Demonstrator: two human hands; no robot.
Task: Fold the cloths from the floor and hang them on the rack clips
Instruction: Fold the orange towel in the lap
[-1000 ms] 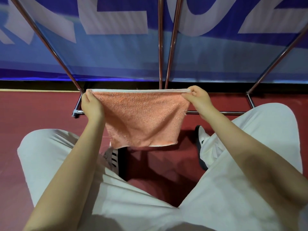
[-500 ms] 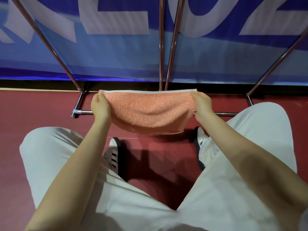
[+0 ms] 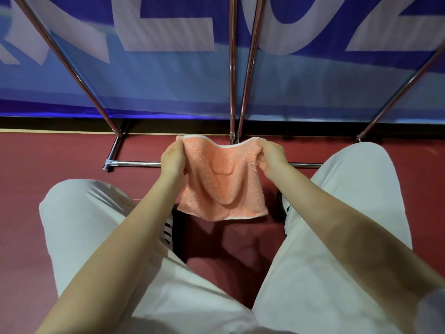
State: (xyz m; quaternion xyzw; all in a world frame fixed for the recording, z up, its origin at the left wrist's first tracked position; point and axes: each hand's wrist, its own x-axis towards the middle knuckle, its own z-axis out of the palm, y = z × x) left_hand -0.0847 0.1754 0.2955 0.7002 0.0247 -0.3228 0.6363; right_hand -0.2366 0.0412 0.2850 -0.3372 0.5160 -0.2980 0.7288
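Observation:
An orange terry cloth (image 3: 222, 182) with a white hem hangs in the air between my two hands, above the red floor. My left hand (image 3: 172, 159) pinches its upper left corner. My right hand (image 3: 271, 156) pinches its upper right corner. The top edge sags in the middle and the cloth hangs down in loose folds. Behind the cloth stands the metal rack (image 3: 232, 68), with its base bar (image 3: 134, 163) lying on the floor. No rack clips are in view.
My knees in white trousers (image 3: 91, 213) frame the cloth on both sides, with a striped shoe (image 3: 168, 231) below it. Slanted rack poles (image 3: 72, 63) rise left and right. A blue banner (image 3: 168, 80) closes off the back.
My hands have come closer together, so the taut top edge now sags. The cloth, bunched up half a second ago, hangs down again, narrower than before.

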